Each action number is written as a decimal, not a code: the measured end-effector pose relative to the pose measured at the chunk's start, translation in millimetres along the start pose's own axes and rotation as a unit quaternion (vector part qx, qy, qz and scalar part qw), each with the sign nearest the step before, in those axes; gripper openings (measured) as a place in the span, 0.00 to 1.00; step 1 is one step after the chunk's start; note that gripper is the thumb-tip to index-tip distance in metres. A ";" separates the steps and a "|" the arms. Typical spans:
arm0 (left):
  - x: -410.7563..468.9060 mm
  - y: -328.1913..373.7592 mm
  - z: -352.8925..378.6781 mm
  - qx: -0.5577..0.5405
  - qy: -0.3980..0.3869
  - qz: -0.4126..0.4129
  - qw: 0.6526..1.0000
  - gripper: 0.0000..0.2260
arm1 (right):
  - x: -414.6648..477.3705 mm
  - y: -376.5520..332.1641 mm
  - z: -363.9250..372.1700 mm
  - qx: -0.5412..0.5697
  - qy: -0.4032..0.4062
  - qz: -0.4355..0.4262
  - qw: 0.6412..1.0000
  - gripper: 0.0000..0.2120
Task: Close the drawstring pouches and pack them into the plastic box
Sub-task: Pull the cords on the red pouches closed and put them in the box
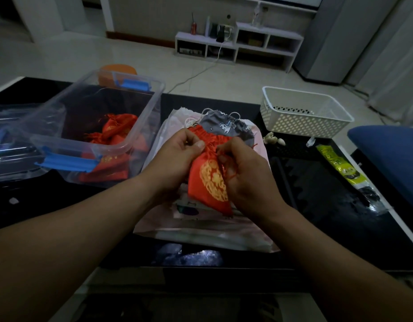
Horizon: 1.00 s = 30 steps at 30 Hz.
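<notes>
Your left hand [180, 155] pinches the gathered neck of the red pouch [206, 182]. Your right hand [246, 175] pinches its cord [222, 160] just beside. The pouch is over pink bags [200, 231] and a grey pouch [226, 126] on the table [316, 205]. To the left, the plastic box [61, 95] holds more red pouches [117, 129].

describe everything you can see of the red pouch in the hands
The red pouch is shiny, satin-like fabric with a round gold pattern on its front. Its neck is gathered into pleats, with thin red cords trailing from it. It is tilted over a pink bag, with a grey pouch behind it. The left hand grips the neck; the right hand pinches the cords. Whether it is fully closed cannot be told.
</notes>
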State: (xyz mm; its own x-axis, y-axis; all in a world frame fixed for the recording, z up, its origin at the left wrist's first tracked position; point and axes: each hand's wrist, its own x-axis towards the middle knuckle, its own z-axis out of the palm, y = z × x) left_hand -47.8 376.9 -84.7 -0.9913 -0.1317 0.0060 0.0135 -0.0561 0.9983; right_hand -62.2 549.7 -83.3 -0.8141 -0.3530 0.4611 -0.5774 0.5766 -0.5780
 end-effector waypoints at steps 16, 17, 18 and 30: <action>-4.4 -1.2 11.3 -0.062 0.037 -0.072 0.995 0.09 | 4.8 2.4 -0.1 0.025 0.018 0.074 0.997 0.03; -4.3 -1.0 10.9 -0.057 0.039 -0.068 0.995 0.09 | 5.4 1.4 -0.1 0.030 0.020 0.078 0.996 0.03; -4.3 -0.6 10.4 -0.051 0.042 -0.063 0.996 0.09 | 5.8 0.0 -0.3 0.035 0.021 0.082 0.996 0.04; -23.9 11.1 9.8 -0.029 -0.111 -0.147 0.982 0.12 | 11.3 -9.3 -2.3 0.054 0.053 0.098 0.992 0.03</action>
State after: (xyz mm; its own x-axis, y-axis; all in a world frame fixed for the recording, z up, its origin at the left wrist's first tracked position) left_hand -25.2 389.1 -73.2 -0.9574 0.1167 -0.2640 -0.2772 -0.1166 0.9537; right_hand -65.9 542.0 -71.2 -0.9035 -0.1602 0.3976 -0.4172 0.5419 -0.7296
